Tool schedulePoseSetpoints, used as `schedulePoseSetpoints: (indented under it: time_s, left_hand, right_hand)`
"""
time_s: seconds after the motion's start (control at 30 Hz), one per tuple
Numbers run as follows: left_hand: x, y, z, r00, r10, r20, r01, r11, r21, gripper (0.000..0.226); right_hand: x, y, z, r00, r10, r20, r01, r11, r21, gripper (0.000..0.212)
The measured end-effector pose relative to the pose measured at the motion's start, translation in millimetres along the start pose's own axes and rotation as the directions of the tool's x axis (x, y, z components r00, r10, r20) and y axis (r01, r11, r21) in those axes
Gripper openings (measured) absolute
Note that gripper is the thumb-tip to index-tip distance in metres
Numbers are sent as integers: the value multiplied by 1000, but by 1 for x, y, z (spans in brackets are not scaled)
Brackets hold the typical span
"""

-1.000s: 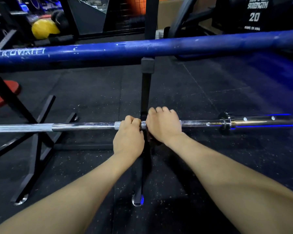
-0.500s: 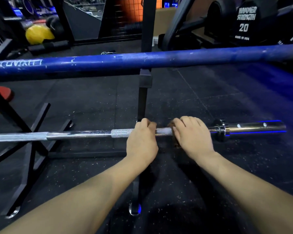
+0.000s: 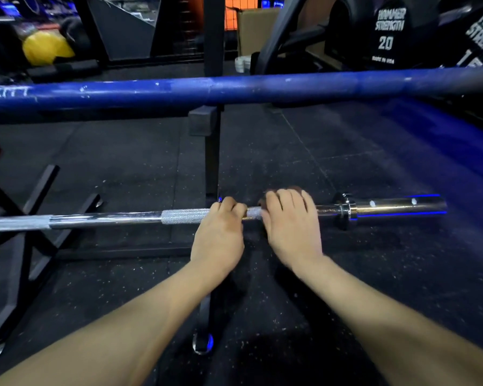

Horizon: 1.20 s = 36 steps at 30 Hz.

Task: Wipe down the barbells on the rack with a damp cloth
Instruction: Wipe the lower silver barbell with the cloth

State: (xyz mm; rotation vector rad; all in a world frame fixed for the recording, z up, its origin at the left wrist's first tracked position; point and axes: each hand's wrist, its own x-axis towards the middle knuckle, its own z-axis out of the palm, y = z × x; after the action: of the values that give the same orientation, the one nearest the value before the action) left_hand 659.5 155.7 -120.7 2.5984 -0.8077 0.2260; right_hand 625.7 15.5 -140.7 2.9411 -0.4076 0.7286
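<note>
Wiping step on the lower chrome steel barbell (image 3: 103,218), below the blue bar (image 3: 234,91). Left hand (image 3: 221,235) clenched on its knurling; right hand (image 3: 287,227) grasping a dark brown cloth (image 3: 264,202) round the shaft. Next: probably slide toward the sleeve collar (image 3: 343,211).

The lower barbell (image 3: 103,218) is bright polished metal, glossy on its smooth stretches, with a rough, matt knurled band (image 3: 187,215) at nine o'clock of the left hand (image 3: 221,235). Its sleeve (image 3: 399,207) at three o'clock is mirror-like chrome catching blue light. A dark brownish cloth (image 3: 293,189) shows under the right hand (image 3: 290,227), soft and dull. The upper bar (image 3: 262,89) wears blue paint, semi-gloss, chipped and scuffed white in spots. The rack upright (image 3: 213,151) is matt black metal. The floor (image 3: 346,288) looks like speckled black rubber, grainy and dull.
</note>
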Motion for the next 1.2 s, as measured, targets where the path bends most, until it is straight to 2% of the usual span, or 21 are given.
schedulePoseSetpoints:
  time_s: [0.03,0.1,0.17,0.2,0.3,0.33,0.37,0.43,0.53,0.63,0.83,0.97,1.13,1.2]
  left_hand:
    - [0,0,0,1000,-1,-8,1,1000,-8,25]
    - [0,1,0,1000,2,-3,-2,1000,-16,24]
    - [1,0,1,1000,11,-3,-11,1000,-15,23]
    - [2,-1,1,1000,13,1,-13,1000,-15,24]
    - [1,-2,0,1000,5,19,-5,1000,-11,27]
    - [1,-1,0,1000,10,25,-10,1000,-10,28]
    - [1,-1,-1,999,17,32,-17,1000,-9,30]
    - [0,-2,0,999,28,20,-27,1000,-13,29]
    - [1,-2,1,1000,18,-1,-18,1000,-21,23]
    - [1,0,1,1000,28,-13,-28,1000,9,21]
    - [12,16,-6,999,3,45,-8,994,108,26]
    - [22,30,1,993,59,98,-75,983,169,30]
    - [26,30,4,993,6,118,-28,982,184,25]
    - [27,31,4,993,6,116,-29,979,201,24]
  right_hand:
    - [-8,2,3,998,-33,-45,34,999,22,28]
    - [1,5,2,998,-52,-42,53,998,19,24]
    - [20,3,-7,990,-52,127,59,997,-50,14]
    - [32,2,-11,973,-33,229,39,999,-21,13]
    - [60,8,-15,870,136,473,-228,963,144,26]
    - [62,8,-16,870,168,463,-275,946,174,30]
    - [59,3,-18,898,174,405,-250,957,145,36]
    - [30,-7,-11,973,95,212,-103,994,30,49]
    - [-12,-9,0,997,-57,55,57,998,9,48]
    - [3,7,6,984,-177,-6,177,984,12,42]
    - [-1,64,10,989,-149,-12,147,986,-79,32]
    - [-5,53,4,998,22,-65,-23,1000,-9,34]
    - [-23,39,8,996,-14,-86,17,999,42,48]
    - [-9,40,-3,1000,-8,-16,8,1000,0,45]
